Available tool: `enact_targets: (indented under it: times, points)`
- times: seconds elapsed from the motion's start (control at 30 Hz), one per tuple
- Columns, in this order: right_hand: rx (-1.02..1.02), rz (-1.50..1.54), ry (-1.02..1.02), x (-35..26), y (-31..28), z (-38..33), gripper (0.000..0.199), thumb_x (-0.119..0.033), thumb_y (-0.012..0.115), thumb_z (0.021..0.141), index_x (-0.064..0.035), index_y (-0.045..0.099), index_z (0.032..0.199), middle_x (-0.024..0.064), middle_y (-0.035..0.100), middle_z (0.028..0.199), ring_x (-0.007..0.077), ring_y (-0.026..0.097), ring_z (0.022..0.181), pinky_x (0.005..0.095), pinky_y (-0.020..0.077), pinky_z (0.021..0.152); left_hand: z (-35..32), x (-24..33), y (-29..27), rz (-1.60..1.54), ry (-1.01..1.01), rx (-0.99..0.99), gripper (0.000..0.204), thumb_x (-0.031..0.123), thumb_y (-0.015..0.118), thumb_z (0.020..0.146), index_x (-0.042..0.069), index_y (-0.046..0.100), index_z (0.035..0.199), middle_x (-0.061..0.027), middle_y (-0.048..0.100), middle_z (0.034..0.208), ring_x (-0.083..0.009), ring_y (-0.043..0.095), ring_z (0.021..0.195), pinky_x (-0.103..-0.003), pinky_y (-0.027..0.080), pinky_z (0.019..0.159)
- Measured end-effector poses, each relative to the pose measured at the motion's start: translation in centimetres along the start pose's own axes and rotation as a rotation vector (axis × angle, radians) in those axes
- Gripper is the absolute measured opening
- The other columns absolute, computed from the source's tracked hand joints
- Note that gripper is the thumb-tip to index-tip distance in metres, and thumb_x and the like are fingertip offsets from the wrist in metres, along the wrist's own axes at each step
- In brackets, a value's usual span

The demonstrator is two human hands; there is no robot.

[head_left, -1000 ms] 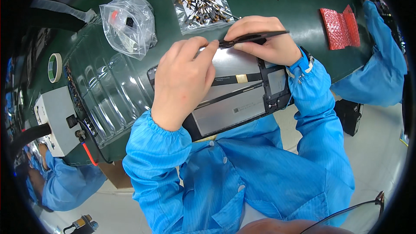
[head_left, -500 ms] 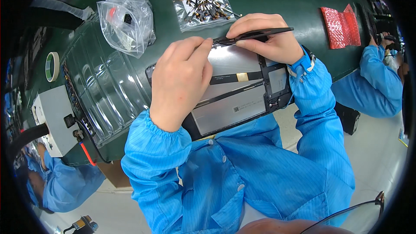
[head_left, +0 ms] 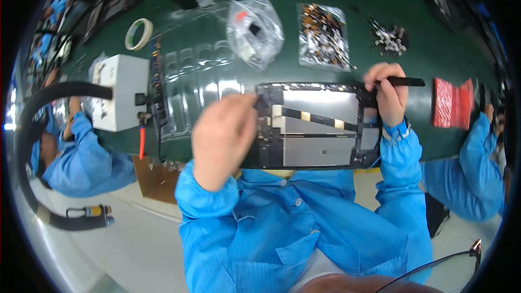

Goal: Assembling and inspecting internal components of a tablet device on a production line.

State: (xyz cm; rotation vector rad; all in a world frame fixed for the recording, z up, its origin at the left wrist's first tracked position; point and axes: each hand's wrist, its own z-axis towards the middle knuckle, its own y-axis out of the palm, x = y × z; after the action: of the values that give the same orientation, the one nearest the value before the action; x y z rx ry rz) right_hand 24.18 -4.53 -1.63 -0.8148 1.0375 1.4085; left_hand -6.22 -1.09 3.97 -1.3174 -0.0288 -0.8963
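Observation:
An opened tablet [head_left: 320,151] lies in front of me, its silver battery packs and dark circuit parts showing, with a black flex strip slanting across the middle. My right hand [head_left: 389,95] is at its far right corner, closed around black tweezers [head_left: 410,82] whose rounded end sticks out to the right; the tips are hidden by the fingers. Beside the tablet's left edge is my left hand [head_left: 223,140], smeared by motion. Its fingers point at the far left corner, and whether they hold anything is not visible.
Beyond the tablet lie a clear bag with parts [head_left: 255,35], a bag of small flex cables [head_left: 324,38] and a loose cable pile [head_left: 391,39]. Red bubble wrap [head_left: 453,103] is at right. Clear plastic trays [head_left: 201,76], a tape roll [head_left: 139,34] and a white box [head_left: 122,92] stand left. Co-workers sit both sides.
The view has shifted, and the tablet now lies level instead of tilted. My hands have moved apart: the left to the tablet's left side, the right with the tweezers to its far right corner.

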Motion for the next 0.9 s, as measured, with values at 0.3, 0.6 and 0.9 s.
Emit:
enact_targets:
  times: [0.3, 0.6, 0.9]
  points:
    - [0.078, 0.041, 0.096, 0.0, 0.5, 0.0, 0.012, 0.004, 0.043, 0.083, -0.0021, 0.045, 0.094, 0.0014, 0.042, 0.064, 0.0086, 0.038, 0.057, 0.0224, 0.0320, 0.055, 5.9, -17.7, -6.7, 0.627, -0.287, 0.186, 0.013, 0.003, 0.056, 0.076, 0.005, 0.060, 0.088, -0.0132, 0.059, 0.087, -0.0331, 0.058, 0.081, -0.042, 0.047, 0.070]
    - [0.093, -0.165, 0.089, 0.2, 0.0, -0.3, 0.009, 0.002, 0.044, 0.085, 0.0000, 0.047, 0.094, 0.0013, 0.042, 0.067, 0.0085, 0.038, 0.058, 0.0227, 0.0309, 0.054, 2.6, -16.0, -9.6, 0.563, -0.038, -0.210, 0.013, 0.009, 0.063, 0.073, 0.004, 0.062, 0.084, -0.0079, 0.060, 0.091, -0.0279, 0.057, 0.087, -0.037, 0.046, 0.074]
    - [0.104, -0.251, 0.145, 0.2, 0.0, -0.4, 0.006, 0.001, 0.045, 0.086, 0.0004, 0.050, 0.091, 0.0013, 0.042, 0.066, 0.0082, 0.037, 0.057, 0.0225, 0.0300, 0.052, -5.2, -7.7, -0.6, 0.297, -0.027, -0.199, 0.051, 0.022, 0.059, 0.078, 0.015, 0.045, 0.127, -0.0211, 0.035, 0.132, -0.0394, 0.036, 0.120, -0.046, 0.035, 0.095]
